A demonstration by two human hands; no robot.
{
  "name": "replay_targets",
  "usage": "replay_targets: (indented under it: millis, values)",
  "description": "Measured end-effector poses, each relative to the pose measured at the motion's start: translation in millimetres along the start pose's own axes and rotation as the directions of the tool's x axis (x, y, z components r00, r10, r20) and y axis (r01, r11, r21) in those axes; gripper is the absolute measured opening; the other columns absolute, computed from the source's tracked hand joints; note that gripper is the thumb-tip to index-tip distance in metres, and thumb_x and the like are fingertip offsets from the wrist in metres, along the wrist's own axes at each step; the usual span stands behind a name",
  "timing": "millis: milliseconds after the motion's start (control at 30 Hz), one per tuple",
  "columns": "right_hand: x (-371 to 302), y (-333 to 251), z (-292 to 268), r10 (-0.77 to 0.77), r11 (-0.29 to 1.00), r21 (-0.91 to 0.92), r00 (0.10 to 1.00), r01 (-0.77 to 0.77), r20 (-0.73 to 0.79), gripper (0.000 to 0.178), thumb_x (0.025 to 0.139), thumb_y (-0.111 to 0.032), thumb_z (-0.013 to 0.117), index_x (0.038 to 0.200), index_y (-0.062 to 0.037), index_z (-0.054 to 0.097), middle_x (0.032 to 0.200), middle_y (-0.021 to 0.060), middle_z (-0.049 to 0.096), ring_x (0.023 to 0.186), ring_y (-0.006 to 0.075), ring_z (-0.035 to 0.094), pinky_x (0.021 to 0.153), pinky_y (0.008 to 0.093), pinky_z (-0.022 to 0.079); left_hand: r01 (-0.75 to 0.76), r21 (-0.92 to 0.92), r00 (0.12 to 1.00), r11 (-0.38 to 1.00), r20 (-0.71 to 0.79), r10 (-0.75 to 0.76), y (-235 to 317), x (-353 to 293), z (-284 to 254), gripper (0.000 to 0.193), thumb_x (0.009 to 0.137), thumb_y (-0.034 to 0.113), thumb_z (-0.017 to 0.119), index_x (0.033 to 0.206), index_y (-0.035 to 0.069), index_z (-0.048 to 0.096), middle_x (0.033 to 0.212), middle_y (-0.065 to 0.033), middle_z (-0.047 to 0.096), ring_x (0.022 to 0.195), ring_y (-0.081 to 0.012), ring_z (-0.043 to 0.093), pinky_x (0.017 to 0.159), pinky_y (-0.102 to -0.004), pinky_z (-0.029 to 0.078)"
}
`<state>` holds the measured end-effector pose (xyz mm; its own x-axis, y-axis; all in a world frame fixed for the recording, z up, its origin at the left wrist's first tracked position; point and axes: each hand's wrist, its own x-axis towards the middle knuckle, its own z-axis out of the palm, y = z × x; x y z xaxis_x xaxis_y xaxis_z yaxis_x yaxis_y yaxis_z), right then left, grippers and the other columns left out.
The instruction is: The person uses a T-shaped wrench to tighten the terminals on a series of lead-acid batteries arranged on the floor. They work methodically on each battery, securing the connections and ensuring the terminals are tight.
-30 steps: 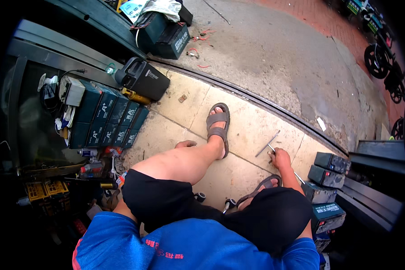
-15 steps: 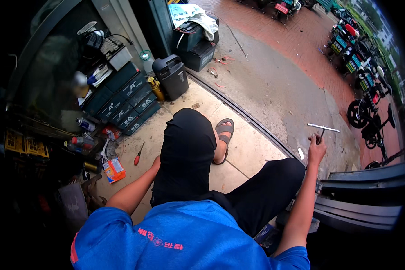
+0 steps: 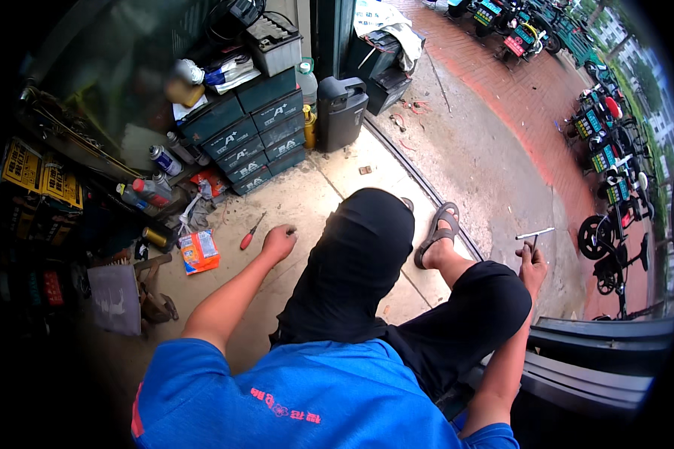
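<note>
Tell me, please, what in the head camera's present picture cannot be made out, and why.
All in the head view:
Left foot: mostly hidden behind the left knee.
T-handle tool: the right hand covers part of its shaft, so its tip type is unclear.
Left hand: curled fingers hide whether it holds anything small.
Farthest scooters: partly cut off by the top edge.

The person [image 3: 352, 374] wears a blue short-sleeved shirt [image 3: 217, 400] with pink lettering [image 3: 308, 417] and flower [image 3: 280, 411], a reddish sleeve stripe [image 3: 137, 413], black trousers [image 3: 344, 277] and a dark strapped sandal [image 3: 436, 235]; left hand [image 3: 278, 243] and right hand [image 3: 532, 271] are bare.
</note>
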<state>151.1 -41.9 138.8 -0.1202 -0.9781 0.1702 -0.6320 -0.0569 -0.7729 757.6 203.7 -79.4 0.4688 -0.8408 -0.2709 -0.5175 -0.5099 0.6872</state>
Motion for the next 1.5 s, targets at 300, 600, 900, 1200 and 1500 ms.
replay_targets:
  millis: [300,600,900,1200,1500]
  values:
    - [49,-72,54,0.117,0.966,0.196,0.961,-0.169,0.252,0.022,0.104,-0.018,0.065,0.114,-0.0006,0.073,0.086,0.0000,0.071,0.064,0.0017,0.044,0.056,0.0214,0.032,-0.238,0.047,0.971,0.970,0.022,0.237,127,193,80,0.032,0.089,0.013,0.068,0.120,0.008,0.074,0.119,-0.0182,0.070,0.111,-0.0374,0.067,0.097,-0.0448,0.054]
    - [104,-36,62,0.310,0.946,-0.073,0.824,-0.314,0.473,0.020,0.103,-0.011,0.064,0.117,0.0021,0.070,0.087,0.0037,0.072,0.077,0.0086,0.062,0.069,0.0237,0.047,-0.641,0.603,0.734,0.475,0.300,0.610,146,326,182,0.035,0.095,0.012,0.052,0.125,0.008,0.068,0.149,-0.0130,0.054,0.146,-0.0288,0.042,0.119,-0.0479,0.034]
    - [183,-16,106,0.397,0.904,-0.032,0.808,-0.427,0.434,0.026,0.102,-0.012,0.064,0.126,-0.0005,0.068,0.087,0.0035,0.072,0.056,0.0014,0.041,0.050,0.0194,0.030,-0.554,0.686,0.801,0.472,0.284,0.528,86,353,163,0.034,0.094,0.016,0.053,0.123,0.001,0.062,0.153,-0.0206,0.048,0.149,-0.0352,0.039,0.123,-0.0481,0.029]
    - [228,-21,160,0.317,0.926,-0.023,0.744,-0.377,0.589,0.026,0.102,-0.014,0.067,0.124,-0.0011,0.070,0.087,0.0028,0.072,0.056,0.0016,0.041,0.050,0.0196,0.030,-0.285,0.779,0.953,0.559,0.168,0.253,4,271,107,0.037,0.092,0.016,0.056,0.127,0.003,0.060,0.156,-0.0191,0.045,0.147,-0.0349,0.041,0.118,-0.0473,0.035]
    - [234,-36,195,0.268,0.940,-0.016,0.707,-0.342,0.655,0.025,0.102,-0.015,0.066,0.123,-0.0015,0.069,0.086,0.0013,0.071,0.057,0.0020,0.042,0.051,0.0201,0.030,-0.143,0.664,0.990,0.734,0.081,0.120,0,226,58,0.047,0.094,0.009,0.050,0.140,0.003,0.057,0.156,-0.0177,0.046,0.149,-0.0337,0.038,0.122,-0.0497,0.031]
